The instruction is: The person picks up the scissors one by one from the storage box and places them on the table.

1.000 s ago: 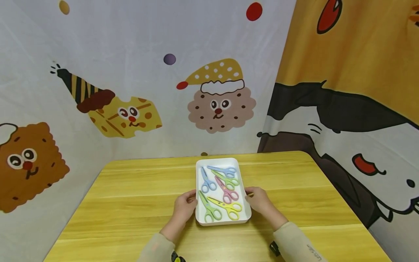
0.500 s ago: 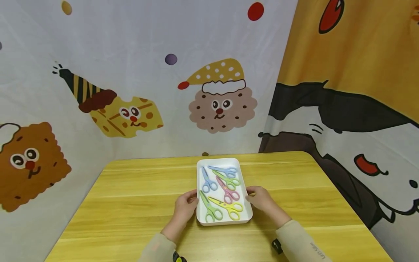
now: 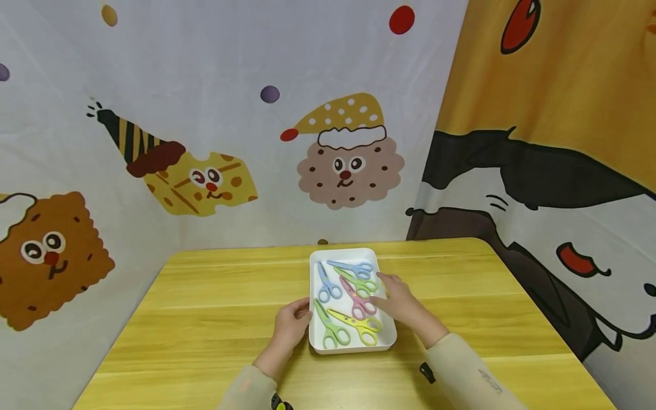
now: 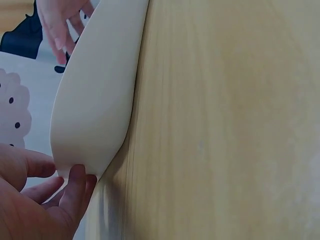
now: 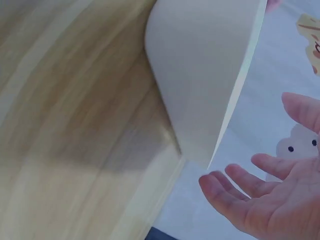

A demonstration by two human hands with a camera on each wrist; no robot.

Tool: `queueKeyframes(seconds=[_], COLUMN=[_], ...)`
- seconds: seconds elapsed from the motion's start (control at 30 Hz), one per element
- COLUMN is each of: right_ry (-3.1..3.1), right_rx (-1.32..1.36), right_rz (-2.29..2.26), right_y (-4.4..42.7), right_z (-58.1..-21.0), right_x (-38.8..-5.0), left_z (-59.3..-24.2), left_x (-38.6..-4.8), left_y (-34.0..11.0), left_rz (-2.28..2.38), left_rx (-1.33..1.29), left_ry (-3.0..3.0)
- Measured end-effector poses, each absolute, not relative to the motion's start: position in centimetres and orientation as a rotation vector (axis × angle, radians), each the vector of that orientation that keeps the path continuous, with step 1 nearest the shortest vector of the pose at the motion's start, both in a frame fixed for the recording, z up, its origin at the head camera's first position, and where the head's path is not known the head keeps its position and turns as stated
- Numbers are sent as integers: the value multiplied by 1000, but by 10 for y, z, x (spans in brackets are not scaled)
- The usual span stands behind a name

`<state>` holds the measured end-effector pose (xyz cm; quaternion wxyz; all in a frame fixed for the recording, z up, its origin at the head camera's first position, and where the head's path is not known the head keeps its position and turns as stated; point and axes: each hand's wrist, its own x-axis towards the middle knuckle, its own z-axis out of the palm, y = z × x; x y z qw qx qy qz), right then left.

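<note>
White tray [image 3: 353, 350]: six scissors [image 3: 353, 295] | left hand [image 3: 289, 328] grips tray | right hand [image 3: 405, 307]: contact unclear

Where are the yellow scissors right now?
In the head view, the yellow scissors lie at the near right of the white tray, right of the nearer green scissors and on the near side of the pink scissors.

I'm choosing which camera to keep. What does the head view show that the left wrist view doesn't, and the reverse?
Only the head view: the sleeves, and six pairs of scissors inside the white tray.

Only the left wrist view: the tray's left outer wall up close, fingers of the left hand against it.

Both: the tray, left hand, right hand, table and printed cloth.
</note>
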<state>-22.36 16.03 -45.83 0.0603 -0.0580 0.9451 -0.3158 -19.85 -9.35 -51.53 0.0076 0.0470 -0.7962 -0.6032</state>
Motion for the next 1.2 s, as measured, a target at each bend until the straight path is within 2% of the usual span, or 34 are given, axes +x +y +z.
queueKeyframes(seconds=[0.47, 0.93, 1.2], right_ry=[3014, 2976, 2919], right_rx=[-383, -446, -452], right_rz=[-500, -393, -476], right_y=[122, 88, 70], right_z=[-446, -440, -442], right_x=[-232, -242, -251], left_z=[-517, -516, -517], left_x=[-197, -196, -196], left_y=[-93, -95, -96], left_rz=[-1924, -1912, -1932], left_rx=[148, 98, 81], left_ry=[-2472, -2455, -2446])
